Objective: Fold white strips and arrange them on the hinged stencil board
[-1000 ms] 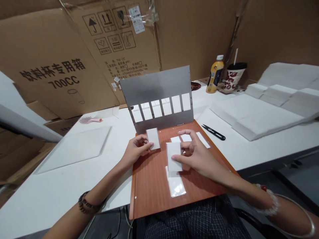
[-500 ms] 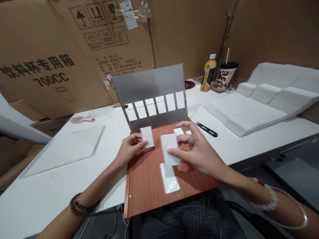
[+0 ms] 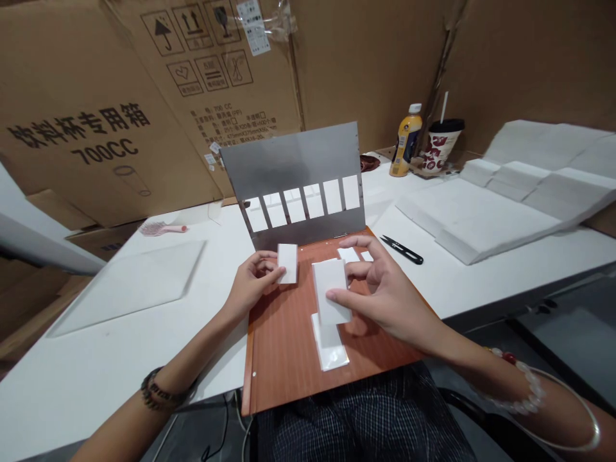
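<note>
My left hand pinches a small white card upright between thumb and fingers, over the left side of a brown wood-grain board. In my right hand is a larger white card, gripped at its right edge by thumb and fingers. Beneath it another white card lies on the board, partly covered. More white pieces show behind my right fingers. At the board's far edge a grey metal plate with a row of several rectangular slots stands upright.
Black thread snips lie right of the board. A yellow bottle, a lidded cup and white sheets sit at the right. On the left are a pink hairbrush and a clear sheet. Cardboard boxes wall the back.
The small card in my left hand has turned a little more upright. My right hand holds its card almost as before. The whole view has shifted slightly.
</note>
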A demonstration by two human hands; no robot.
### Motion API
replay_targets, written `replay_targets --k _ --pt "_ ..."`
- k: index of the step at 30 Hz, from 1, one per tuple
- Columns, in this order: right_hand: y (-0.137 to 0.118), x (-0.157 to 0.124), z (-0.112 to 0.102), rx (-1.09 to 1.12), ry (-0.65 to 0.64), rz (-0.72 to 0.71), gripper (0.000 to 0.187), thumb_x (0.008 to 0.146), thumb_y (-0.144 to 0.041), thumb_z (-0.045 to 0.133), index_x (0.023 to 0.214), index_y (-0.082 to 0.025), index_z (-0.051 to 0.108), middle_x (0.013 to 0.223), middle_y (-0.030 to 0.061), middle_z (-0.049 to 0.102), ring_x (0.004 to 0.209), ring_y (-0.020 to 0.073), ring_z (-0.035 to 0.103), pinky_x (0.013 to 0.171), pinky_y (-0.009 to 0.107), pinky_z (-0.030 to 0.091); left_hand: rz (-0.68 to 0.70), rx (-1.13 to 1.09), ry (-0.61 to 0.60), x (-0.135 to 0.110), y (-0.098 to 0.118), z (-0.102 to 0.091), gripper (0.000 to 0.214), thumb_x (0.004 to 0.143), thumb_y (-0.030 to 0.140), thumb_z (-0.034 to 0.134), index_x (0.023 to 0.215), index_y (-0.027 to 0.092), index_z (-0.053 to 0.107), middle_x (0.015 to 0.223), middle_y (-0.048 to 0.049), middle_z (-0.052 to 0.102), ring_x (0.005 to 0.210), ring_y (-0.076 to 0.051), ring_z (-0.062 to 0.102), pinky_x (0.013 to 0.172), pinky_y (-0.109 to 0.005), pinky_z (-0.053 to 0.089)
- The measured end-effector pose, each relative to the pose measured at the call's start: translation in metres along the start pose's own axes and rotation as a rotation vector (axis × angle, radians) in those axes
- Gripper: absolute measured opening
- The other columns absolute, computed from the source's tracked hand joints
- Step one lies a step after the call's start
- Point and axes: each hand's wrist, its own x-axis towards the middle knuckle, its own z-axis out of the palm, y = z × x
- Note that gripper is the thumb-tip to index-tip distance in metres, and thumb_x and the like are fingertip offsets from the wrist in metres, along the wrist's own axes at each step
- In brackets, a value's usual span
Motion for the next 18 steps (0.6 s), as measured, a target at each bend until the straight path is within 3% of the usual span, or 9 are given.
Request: replay_targets --k 3,7,18 --pt "0.0021 -0.0006 -0.0002 0.022 -0.011 0.034 0.054 0.072 -0.026 0.071 0.113 -0.027 0.036 0.073 -0.0042 0.061 0.047 0.0130 0.056 0.041 0.026 0.043 0.010 0.033 0.074 0.0006 -0.0005 -0.0011 0.039 0.070 0.037 0.073 0.099 0.020 0.054 0.063 0.0061 0.055 0.055 -0.009 0.051 0.053 -0.021 0.041" --pt "0.0035 -0.0012 -0.0005 0.031 -0.005 0.002 0.053 0.072 -0.025 0.072 0.111 -0.027 0.036 0.075 -0.0034 0.061 0.063 0.0183 0.063 0.052 0.029 0.050 0.000 0.041 0.138 0.0013 -0.0007 -0.0028 0.039 0.072 0.037 0.069 0.103 0.021 0.050 0.064 0.0059 0.056 0.057 -0.011 0.054 0.055 -0.022 0.043" --pt "0.0072 -0.0032 -0.0006 0.045 -0.015 -0.005 0.051 0.074 -0.027 0.072 0.111 -0.028 0.037 0.075 -0.0042 0.057 0.072 0.0205 0.065 0.057 0.032 0.054 -0.006 0.005 0.170 0.0025 -0.0051 -0.0035 0.037 0.074 0.034 0.067 0.102 0.023 0.046 0.064 0.0072 0.053 0.056 -0.010 0.051 0.053 -0.020 0.041"
